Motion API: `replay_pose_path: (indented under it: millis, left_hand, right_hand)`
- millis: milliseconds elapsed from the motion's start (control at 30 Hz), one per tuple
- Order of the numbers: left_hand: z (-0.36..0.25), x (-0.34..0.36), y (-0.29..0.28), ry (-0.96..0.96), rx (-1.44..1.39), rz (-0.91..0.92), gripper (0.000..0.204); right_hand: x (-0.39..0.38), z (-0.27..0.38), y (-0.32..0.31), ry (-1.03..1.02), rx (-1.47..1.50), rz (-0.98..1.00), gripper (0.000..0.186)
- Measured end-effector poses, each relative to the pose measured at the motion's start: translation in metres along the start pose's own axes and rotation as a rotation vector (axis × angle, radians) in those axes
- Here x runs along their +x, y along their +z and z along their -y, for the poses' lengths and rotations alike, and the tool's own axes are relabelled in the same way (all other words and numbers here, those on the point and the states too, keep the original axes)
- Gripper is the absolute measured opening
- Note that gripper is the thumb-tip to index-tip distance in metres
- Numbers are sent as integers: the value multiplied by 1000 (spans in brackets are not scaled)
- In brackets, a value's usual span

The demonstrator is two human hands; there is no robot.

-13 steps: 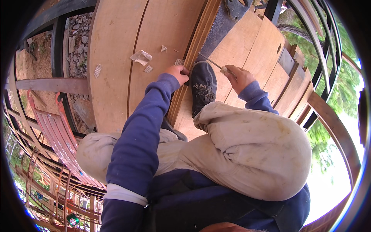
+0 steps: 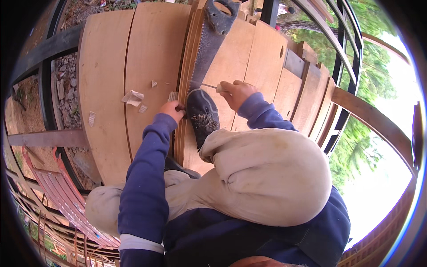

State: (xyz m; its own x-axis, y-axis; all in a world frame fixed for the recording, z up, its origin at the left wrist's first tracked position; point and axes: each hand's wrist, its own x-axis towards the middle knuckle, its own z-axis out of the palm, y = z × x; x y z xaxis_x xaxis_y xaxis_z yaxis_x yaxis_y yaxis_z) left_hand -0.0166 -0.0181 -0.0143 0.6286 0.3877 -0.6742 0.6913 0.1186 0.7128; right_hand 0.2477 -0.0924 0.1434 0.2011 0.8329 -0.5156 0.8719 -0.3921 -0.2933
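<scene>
A handsaw [image 2: 205, 51] lies on the planks, its dark handle [image 2: 221, 17] at the far end and its toothed edge along the left. My dark shoe [image 2: 203, 113], dusted with shavings, stands at the blade's near end. Between thumb and fingers, my right hand [image 2: 239, 95] grips a thin file [image 2: 208, 85] by its pale handle; the file's tip points left to the blade's edge just beyond my shoe. My left hand [image 2: 171, 110] is closed at the edge of the stacked boards [image 2: 180, 133], left of the shoe. What its curled fingers pinch is hidden.
Scraps of torn paper or card [image 2: 133, 98] lie on the wide planks [image 2: 106, 58] to the left. Dark metal rails [image 2: 46, 89] border the platform, with rubble [image 2: 66, 84] below. A red slatted metal piece [image 2: 62, 187] stands at the near left.
The whole view has shifted, so planks, saw and hands appear farther left. My right hand still holds the file at the blade; my left hand stays by the board edge.
</scene>
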Motion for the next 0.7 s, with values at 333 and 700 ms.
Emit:
replay_pose_path:
  millis: [333,700]
  left_hand:
    - [-36,-5,-11,-104,67,31,24]
    - [-36,-4,-10,-57,52,-48,24]
  right_hand:
    - [11,-2,-6,-10,-97,23,20]
    - [15,1,6,-71,-40,-15,23]
